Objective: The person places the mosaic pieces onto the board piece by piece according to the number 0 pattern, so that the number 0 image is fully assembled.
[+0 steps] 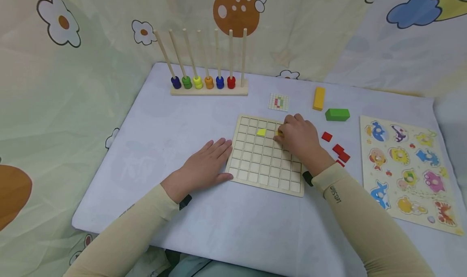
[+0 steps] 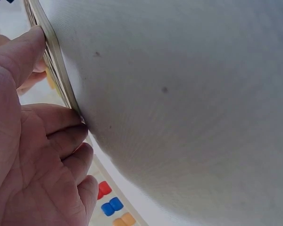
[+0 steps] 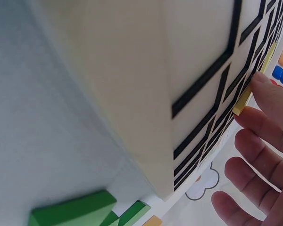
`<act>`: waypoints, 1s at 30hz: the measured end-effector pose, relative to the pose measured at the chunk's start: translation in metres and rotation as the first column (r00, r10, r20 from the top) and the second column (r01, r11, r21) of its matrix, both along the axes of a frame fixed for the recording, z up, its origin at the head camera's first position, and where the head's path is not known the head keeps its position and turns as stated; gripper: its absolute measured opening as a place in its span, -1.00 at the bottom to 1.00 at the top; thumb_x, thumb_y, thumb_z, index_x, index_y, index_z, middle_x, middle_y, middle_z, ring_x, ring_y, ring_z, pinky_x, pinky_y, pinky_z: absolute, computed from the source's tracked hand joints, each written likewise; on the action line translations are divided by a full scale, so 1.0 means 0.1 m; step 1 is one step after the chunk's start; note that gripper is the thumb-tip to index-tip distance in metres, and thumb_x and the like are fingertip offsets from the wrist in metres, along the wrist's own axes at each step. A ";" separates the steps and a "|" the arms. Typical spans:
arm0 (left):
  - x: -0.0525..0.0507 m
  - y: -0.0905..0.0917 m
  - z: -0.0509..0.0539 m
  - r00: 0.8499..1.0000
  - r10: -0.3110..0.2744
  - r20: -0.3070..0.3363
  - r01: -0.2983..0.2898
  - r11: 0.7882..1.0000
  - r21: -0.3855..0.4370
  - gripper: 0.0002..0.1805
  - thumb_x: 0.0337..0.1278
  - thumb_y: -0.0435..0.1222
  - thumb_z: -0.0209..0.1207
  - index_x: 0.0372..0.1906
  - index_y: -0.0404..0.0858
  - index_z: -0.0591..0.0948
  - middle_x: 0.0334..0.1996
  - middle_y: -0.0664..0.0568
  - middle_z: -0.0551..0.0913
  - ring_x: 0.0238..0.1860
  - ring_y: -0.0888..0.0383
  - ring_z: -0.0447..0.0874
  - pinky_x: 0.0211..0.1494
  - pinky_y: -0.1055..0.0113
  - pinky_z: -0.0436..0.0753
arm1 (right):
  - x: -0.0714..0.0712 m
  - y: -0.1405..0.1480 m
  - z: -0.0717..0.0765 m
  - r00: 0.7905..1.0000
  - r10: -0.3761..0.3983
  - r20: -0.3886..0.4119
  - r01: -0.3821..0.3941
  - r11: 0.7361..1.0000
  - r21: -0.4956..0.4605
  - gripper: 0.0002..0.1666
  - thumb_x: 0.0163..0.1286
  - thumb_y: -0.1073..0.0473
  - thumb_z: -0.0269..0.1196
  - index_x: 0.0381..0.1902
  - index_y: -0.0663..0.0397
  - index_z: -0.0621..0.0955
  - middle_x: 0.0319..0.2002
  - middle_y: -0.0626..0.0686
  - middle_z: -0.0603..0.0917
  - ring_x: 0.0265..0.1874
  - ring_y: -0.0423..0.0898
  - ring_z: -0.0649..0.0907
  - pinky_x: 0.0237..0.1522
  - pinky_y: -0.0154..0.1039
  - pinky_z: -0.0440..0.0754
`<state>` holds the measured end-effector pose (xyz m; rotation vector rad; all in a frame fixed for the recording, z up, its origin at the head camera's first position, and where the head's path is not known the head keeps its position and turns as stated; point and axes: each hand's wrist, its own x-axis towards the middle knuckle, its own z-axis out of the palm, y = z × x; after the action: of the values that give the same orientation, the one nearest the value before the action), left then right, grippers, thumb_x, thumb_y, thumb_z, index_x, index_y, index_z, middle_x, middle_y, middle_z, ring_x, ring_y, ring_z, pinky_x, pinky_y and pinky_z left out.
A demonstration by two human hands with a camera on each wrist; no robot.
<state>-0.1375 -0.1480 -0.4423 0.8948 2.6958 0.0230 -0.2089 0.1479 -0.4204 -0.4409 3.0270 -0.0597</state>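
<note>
A wooden grid board (image 1: 265, 190) lies on the table, with a yellow tile (image 1: 261, 132) on one of its upper squares. My right hand (image 1: 300, 141) is over the board's upper right part. Its thumb and index finger pinch a second yellow tile (image 3: 243, 101) at the board's surface; the other fingers are loosely bent. Along the board's left edge rests my left hand (image 1: 204, 163), its fingers extended; in the left wrist view its thumb and fingertips touch the board's side (image 2: 61, 70). Right of the board lie several red tiles (image 1: 338, 149).
Behind the board is a small pattern card (image 1: 279, 102). A yellow block (image 1: 319, 98) and a green block (image 1: 337, 114) stand at back right. An animal puzzle board (image 1: 412, 171) occupies the right side. At the back stands a peg rack (image 1: 209, 91) with coloured beads.
</note>
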 end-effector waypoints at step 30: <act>0.01 0.01 0.04 1.000 0.007 0.012 -0.007 1.000 0.006 -0.03 0.50 0.23 0.06 0.69 -0.27 0.07 0.73 -0.07 -0.01 0.75 -0.04 -0.14 0.79 0.00 -0.06 | 0.03 0.00 0.01 1.000 -0.023 0.017 0.023 0.999 -0.030 -0.54 0.31 0.00 0.52 0.11 0.08 0.79 -0.07 0.11 0.66 -0.04 0.07 0.53 -0.14 -0.06 0.66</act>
<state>-0.1362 -0.1473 -0.4380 0.8845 2.6894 0.0372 -0.2055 0.1481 -0.4195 -0.4058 3.0184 -0.1105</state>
